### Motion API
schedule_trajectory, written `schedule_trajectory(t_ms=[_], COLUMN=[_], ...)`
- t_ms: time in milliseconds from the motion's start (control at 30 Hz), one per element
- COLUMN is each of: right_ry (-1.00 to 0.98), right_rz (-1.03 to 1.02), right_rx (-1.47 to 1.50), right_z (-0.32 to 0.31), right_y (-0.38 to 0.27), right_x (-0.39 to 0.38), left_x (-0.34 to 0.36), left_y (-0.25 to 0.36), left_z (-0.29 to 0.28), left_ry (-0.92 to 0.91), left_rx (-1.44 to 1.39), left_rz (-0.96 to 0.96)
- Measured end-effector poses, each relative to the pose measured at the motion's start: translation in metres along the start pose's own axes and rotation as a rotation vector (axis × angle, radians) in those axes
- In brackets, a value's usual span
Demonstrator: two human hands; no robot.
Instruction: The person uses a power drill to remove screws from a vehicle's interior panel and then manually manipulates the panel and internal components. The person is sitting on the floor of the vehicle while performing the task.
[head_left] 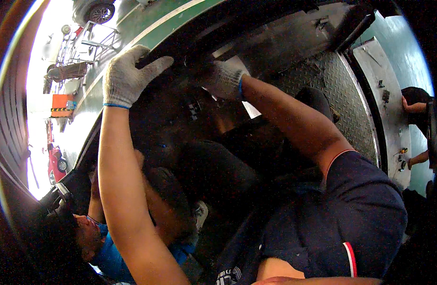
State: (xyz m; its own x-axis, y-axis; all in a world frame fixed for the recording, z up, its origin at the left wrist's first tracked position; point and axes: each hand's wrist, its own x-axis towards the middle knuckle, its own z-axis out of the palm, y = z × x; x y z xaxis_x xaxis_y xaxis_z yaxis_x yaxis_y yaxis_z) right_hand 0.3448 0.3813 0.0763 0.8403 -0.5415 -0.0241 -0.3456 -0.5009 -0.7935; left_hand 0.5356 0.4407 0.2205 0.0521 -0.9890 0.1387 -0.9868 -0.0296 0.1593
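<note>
The scene was a workshop with a green floor [133, 28], bright daylight at the left where a red car [57, 164] and an orange box [62, 105] stood. A checker plate [342, 90] curved across the upper right, with a grey platform [392, 95] beyond it. A dark underbody [190, 109] filled the middle, much of it lost in shadow. A second person in a blue shirt [111, 259] crouched at the lower left, and another person's arm [416, 107] showed at the right rim. The left hand [128, 76], in a white knit glove, lay against a dark panel edge [154, 57], fingers curled over it. The right hand [222, 78], gloved too, pressed into the dark parts just beside; whether it gripped anything could not be told.
</note>
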Motion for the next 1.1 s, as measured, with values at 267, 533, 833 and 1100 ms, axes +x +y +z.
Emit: schedule_trajectory(t_ms=[267, 533, 833, 1100], right_ry=[-0.018, 0.039, 0.298, 0.296], right_rz=[-0.047, -0.206, -0.314, 0.307], right_rx=[0.254, 0.328, -0.348, 0.916], right_z=[-0.032, -0.034, 0.044, 0.071], right_y=[0.033, 0.052, 0.085, -0.039], right_x=[0.012, 0.02, 0.039, 0.038], left_x=[0.01, 0.009, 0.014, 0.009], left_y=[0.003, 0.007, 0.009, 0.004], left_z=[0.0, -0.003, 0.007, -0.001], left_ry=[0.01, -0.034, 0.031, 0.022], left_rx=[-0.007, 0.039, 0.044, 0.033], left_rz=[0.061, 0.029, 0.09, 0.069])
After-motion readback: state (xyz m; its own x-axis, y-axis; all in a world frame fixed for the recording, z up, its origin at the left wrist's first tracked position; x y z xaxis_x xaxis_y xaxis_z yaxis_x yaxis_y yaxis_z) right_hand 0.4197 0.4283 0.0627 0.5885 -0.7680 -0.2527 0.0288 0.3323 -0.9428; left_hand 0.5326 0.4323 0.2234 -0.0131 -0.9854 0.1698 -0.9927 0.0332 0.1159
